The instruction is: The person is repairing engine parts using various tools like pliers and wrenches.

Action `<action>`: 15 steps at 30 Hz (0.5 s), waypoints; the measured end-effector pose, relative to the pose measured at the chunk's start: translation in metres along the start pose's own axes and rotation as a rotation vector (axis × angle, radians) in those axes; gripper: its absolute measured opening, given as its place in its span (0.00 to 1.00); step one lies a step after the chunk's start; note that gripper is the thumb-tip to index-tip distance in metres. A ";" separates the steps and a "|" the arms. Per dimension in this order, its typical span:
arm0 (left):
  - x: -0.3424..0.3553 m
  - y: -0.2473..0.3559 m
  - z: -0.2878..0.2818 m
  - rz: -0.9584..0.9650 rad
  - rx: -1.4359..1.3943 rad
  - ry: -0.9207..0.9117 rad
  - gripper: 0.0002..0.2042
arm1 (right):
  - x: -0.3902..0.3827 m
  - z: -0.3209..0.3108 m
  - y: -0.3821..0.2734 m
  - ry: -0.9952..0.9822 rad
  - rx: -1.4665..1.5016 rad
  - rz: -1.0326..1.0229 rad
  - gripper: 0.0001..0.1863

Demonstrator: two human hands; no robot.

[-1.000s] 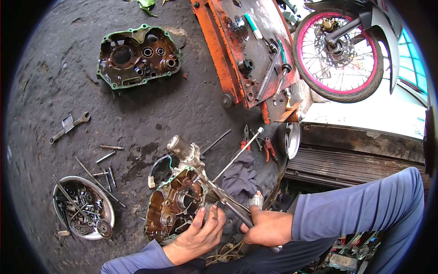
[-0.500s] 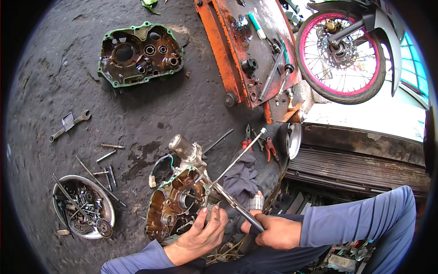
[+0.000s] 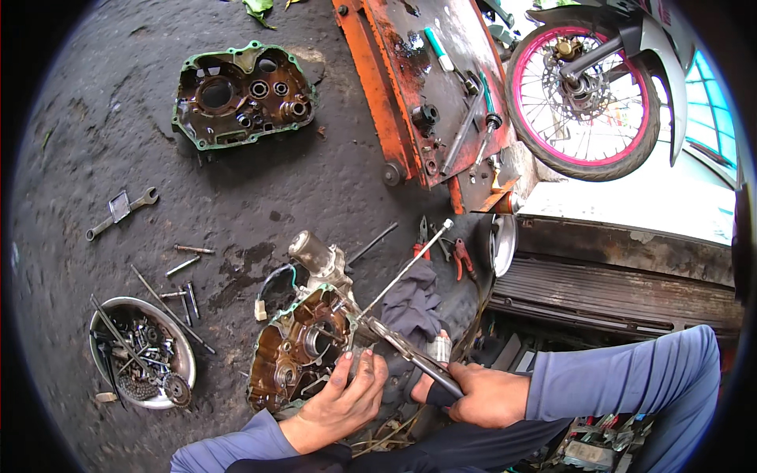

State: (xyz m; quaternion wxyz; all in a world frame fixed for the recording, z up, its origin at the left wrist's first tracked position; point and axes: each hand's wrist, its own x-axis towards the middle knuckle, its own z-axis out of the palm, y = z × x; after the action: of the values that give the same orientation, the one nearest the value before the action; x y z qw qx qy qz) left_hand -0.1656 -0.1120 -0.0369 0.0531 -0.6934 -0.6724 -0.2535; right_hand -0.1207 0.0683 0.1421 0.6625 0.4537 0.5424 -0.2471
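Observation:
An oily, opened engine crankcase half [image 3: 270,352] with traces of green gasket along its rim lies low in the middle. A silvery cylindrical motor [image 3: 306,251] is attached at its far side. My left hand [image 3: 343,404] is curled at its right edge, fingertips pressed there; the exact contact is partly hidden. My right hand [image 3: 487,396] is closed round the near end of a dark metal bar [image 3: 430,366], which slants to the case. Where the bar meets the case, a thin silvery rod [image 3: 406,268] with a wider end rises away to the right.
Another crankcase half [image 3: 235,69] lies farther off. At left are a wrench [image 3: 120,208], loose bolts, and a metal bowl [image 3: 189,359] of parts. An orange stand [image 3: 371,87] holds tools. Dark cloth [image 3: 412,299] and pliers [image 3: 462,258] lie beyond my right hand; a motorcycle wheel [image 3: 516,102] stands far right.
My right hand and the dark bar have shifted slightly rightward, and the thin rod's far end sits slightly more to the left. The left hand stays at the case edge.

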 end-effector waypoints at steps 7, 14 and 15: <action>0.001 -0.001 0.002 0.004 -0.010 0.010 0.13 | 0.014 -0.005 -0.013 0.085 -0.085 -0.106 0.31; -0.002 -0.001 0.003 0.015 -0.010 0.001 0.14 | 0.011 -0.005 -0.015 0.005 -0.089 -0.011 0.32; -0.002 -0.001 0.004 0.012 -0.011 0.004 0.14 | 0.012 -0.005 -0.016 0.005 -0.092 -0.008 0.32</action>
State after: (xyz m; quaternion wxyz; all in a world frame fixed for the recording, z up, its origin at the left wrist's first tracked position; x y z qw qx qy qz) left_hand -0.1655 -0.1123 -0.0413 0.0519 -0.6972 -0.6667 -0.2583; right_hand -0.1325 0.0668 0.1255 0.6804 0.4213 0.5566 -0.2232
